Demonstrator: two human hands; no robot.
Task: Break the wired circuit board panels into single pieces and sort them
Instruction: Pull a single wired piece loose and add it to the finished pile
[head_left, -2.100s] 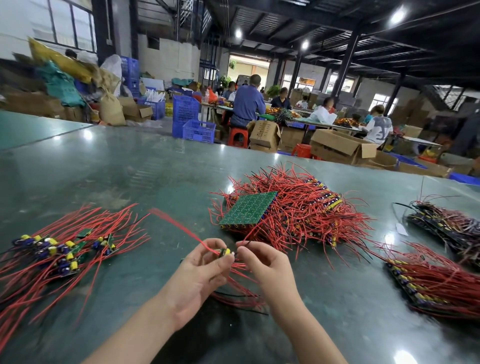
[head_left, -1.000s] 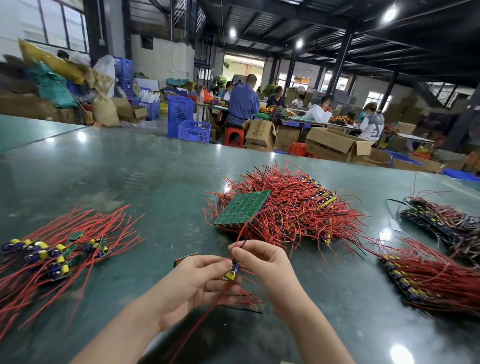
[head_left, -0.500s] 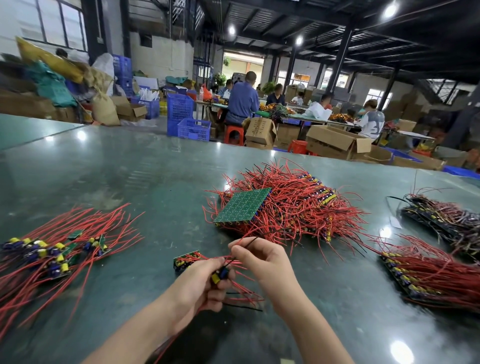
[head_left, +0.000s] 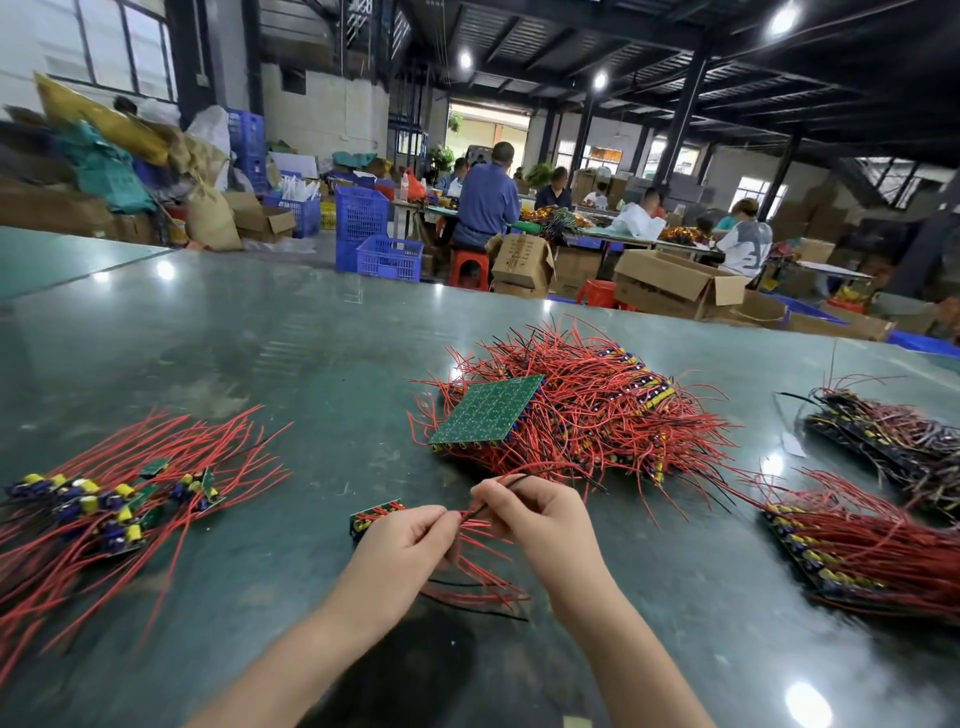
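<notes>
Pinching a red and a black wire (head_left: 498, 493) between my right hand's (head_left: 540, 512) thumb and fingers, I curl my left hand (head_left: 405, 551) around a strip of boards (head_left: 375, 514) just above the green table (head_left: 260, 338). Separated single pieces (head_left: 109, 504) lie well to the left. Uncut panels (head_left: 491, 410) sit heaped beyond my hands, with more stacks (head_left: 852, 551) at right.
</notes>
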